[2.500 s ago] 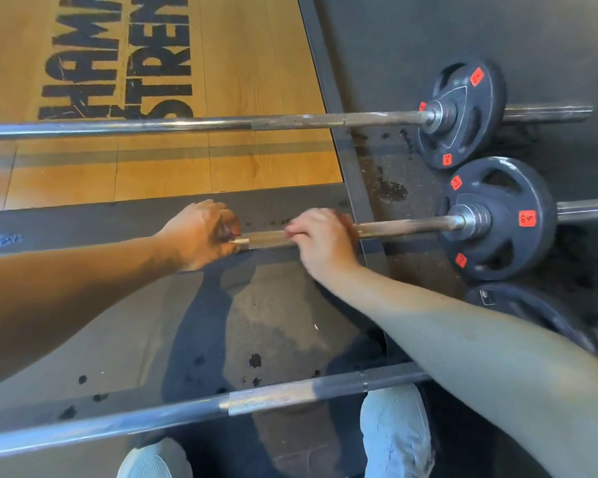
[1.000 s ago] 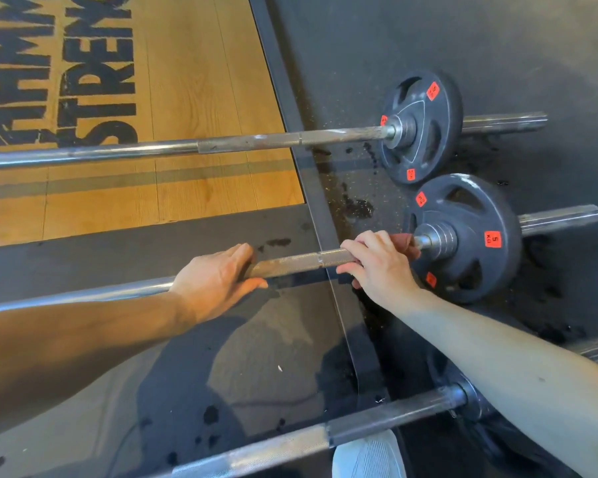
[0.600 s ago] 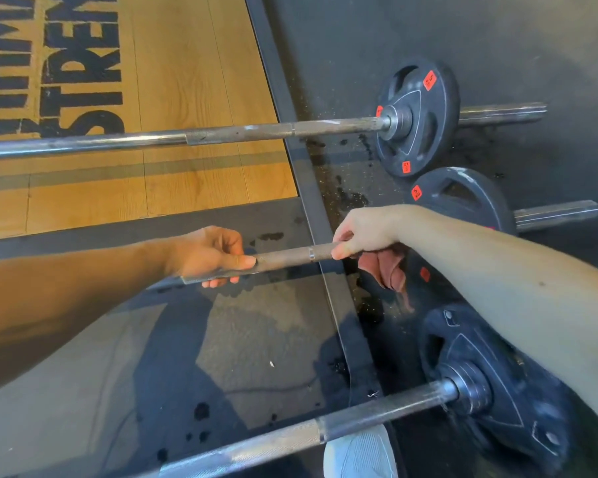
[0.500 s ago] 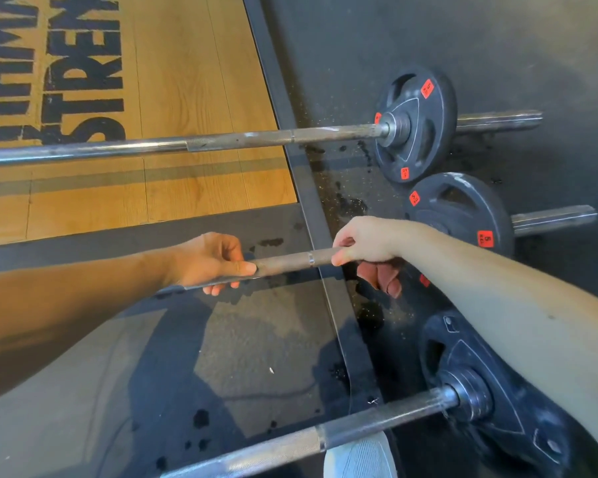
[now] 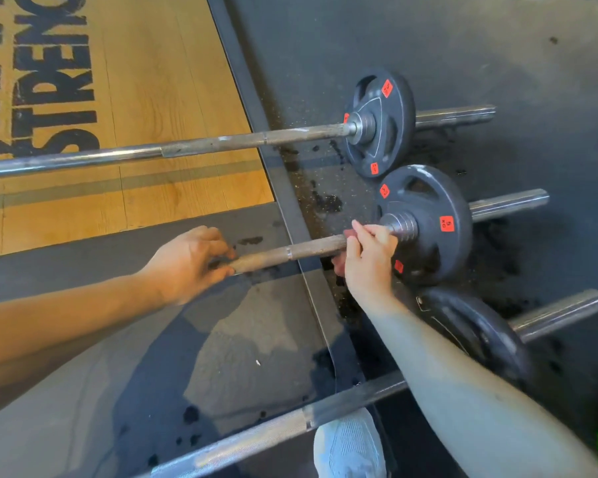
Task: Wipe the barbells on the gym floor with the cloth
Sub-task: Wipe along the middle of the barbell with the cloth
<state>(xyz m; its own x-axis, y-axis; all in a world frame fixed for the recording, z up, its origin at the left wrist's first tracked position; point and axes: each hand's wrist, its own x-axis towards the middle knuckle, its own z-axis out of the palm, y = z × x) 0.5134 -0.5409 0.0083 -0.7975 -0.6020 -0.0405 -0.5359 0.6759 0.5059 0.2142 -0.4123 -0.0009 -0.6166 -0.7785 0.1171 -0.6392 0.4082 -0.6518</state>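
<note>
Barbells (image 5: 221,145) numbered three on the floor (image 5: 497,46); my left grip (image 5: 190,263) clasped the middle bar (image 5: 311,248), my right grip (image 5: 369,257) pinched the cloth (image 5: 338,267).

The middle barbell (image 5: 311,251) in front of you is dull, rough, knurled metal with a brownish tinge, while its sleeve (image 5: 507,203) is smooth and bright. Its weight plate (image 5: 428,243) looks matt black and rubbery, with orange-red stickers (image 5: 446,223). The pink cloth (image 5: 338,267) is matt. The platform (image 5: 152,81) is smooth lacquered wood, and the floor (image 5: 428,36) is matt, speckled rubber.
</note>
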